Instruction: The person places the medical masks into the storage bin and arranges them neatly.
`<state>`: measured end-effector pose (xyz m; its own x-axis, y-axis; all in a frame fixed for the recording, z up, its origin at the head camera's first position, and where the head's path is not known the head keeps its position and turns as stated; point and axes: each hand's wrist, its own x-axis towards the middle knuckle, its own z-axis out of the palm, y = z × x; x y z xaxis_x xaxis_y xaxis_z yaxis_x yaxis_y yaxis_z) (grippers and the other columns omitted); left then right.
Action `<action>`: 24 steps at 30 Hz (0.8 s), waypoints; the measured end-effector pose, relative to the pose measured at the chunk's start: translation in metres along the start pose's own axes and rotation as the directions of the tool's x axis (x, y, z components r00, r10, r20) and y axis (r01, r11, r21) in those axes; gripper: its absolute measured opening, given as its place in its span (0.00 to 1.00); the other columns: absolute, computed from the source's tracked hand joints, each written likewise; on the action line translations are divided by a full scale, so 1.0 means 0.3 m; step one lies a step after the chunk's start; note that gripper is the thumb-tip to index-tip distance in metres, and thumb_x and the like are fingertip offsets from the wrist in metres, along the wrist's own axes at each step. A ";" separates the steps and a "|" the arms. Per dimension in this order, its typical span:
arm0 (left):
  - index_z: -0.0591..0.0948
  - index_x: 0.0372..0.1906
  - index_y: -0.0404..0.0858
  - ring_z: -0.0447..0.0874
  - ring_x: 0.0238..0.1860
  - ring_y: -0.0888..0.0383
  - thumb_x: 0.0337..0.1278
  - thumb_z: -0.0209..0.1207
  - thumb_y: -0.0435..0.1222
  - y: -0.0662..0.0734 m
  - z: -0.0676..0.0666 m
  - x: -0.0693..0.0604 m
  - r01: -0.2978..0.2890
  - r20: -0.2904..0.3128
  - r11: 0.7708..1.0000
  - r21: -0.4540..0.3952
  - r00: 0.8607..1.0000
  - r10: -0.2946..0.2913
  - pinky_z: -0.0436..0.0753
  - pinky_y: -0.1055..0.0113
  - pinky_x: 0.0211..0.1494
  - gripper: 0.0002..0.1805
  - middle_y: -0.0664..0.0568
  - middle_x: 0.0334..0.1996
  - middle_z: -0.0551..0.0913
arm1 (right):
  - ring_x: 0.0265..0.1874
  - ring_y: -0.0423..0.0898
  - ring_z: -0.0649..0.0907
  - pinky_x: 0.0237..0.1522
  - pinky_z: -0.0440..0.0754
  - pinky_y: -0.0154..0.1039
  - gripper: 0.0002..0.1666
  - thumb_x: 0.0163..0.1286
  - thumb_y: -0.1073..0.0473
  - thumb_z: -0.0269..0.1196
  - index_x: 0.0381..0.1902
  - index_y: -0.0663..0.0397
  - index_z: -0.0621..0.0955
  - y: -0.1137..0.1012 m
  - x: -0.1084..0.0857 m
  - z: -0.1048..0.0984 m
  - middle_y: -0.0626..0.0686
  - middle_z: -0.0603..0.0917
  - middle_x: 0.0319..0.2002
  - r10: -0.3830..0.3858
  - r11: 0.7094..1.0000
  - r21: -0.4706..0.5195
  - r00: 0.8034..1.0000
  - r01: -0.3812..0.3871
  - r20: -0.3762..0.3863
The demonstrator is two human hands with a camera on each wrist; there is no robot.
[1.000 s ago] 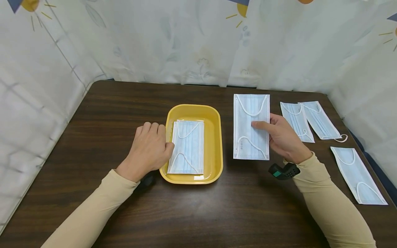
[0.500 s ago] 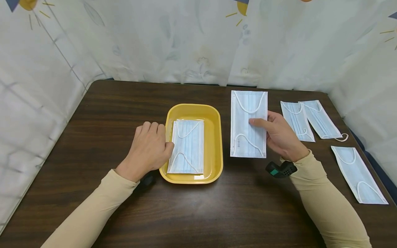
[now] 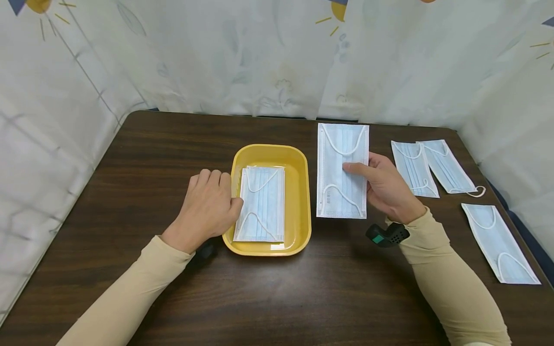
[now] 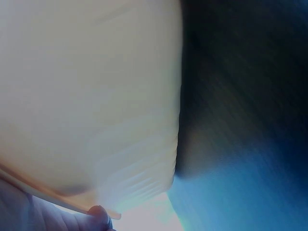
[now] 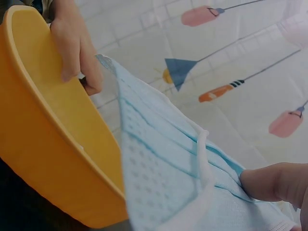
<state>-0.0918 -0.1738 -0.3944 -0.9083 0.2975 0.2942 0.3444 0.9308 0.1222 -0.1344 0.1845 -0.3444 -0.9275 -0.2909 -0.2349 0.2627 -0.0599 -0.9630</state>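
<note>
A person's right hand (image 3: pixel 385 185) is pinching a mask (image 3: pixel 334 174) by its three o'clock edge, thumb on the face, other fingers behind. This mask is hanging over the bench (image 3: pixel 277 302), apart from the tray (image 3: pixel 297 202) and between two and three o'clock of it. The left hand (image 3: pixel 209 204) is gripping the tray's rim at nine o'clock, fingers curled, thumb over the edge. The step in hand seems to be bringing one more mask to the tray, where a laid mask (image 3: pixel 264 204) is already resting; a pair (image 3: pixel 447 168) and a single (image 3: pixel 500 244) are lying near three o'clock. The next move probably calls for swinging toward nine o'clock, then lowering it flat. The held mask's long axis is running twelve to six, a loop at each end, nearly matching the laid mask.
</note>
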 end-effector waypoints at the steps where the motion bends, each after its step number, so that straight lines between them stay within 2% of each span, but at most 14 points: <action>1: 0.66 0.24 0.37 0.62 0.30 0.46 0.57 0.49 0.38 0.000 0.000 0.000 0.000 0.000 1.000 0.000 1.000 0.000 0.64 0.56 0.37 0.11 0.46 0.23 0.66 | 0.50 0.42 0.88 0.51 0.88 0.37 0.25 0.75 0.60 0.62 0.66 0.58 0.70 -0.002 0.001 0.003 0.48 0.85 0.54 -0.001 1.000 -0.002 1.000 0.001 0.000; 10: 0.66 0.23 0.37 0.62 0.30 0.46 0.56 0.49 0.38 -0.001 0.000 -0.001 -0.001 -0.005 1.000 0.000 1.000 0.001 0.64 0.55 0.36 0.11 0.45 0.23 0.66 | 0.52 0.43 0.87 0.53 0.88 0.37 0.25 0.76 0.60 0.61 0.68 0.57 0.70 -0.019 0.012 0.037 0.50 0.81 0.58 -0.015 1.000 -0.008 1.000 0.015 0.016; 17: 0.67 0.25 0.36 0.63 0.32 0.45 0.58 0.49 0.39 -0.002 0.000 0.001 0.018 0.035 1.000 0.000 0.999 -0.018 0.66 0.54 0.39 0.11 0.45 0.24 0.67 | 0.51 0.45 0.87 0.53 0.88 0.38 0.24 0.76 0.60 0.61 0.67 0.57 0.71 -0.023 0.030 0.066 0.50 0.82 0.57 -0.024 0.999 0.023 0.999 0.023 0.044; 24: 0.68 0.26 0.36 0.64 0.33 0.45 0.58 0.49 0.40 -0.002 -0.001 0.002 0.024 0.044 1.000 0.008 0.999 -0.024 0.66 0.54 0.40 0.12 0.45 0.25 0.67 | 0.52 0.45 0.87 0.53 0.88 0.39 0.24 0.77 0.61 0.59 0.67 0.57 0.71 -0.026 0.048 0.099 0.50 0.82 0.58 -0.033 0.999 0.027 0.997 0.032 0.064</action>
<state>-0.0924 -0.1741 -0.3942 -0.9259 0.2837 0.2492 0.3206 0.9394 0.1217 -0.1420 0.1525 -0.3364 -0.9167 -0.3496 -0.1937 0.2405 -0.0952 -0.9660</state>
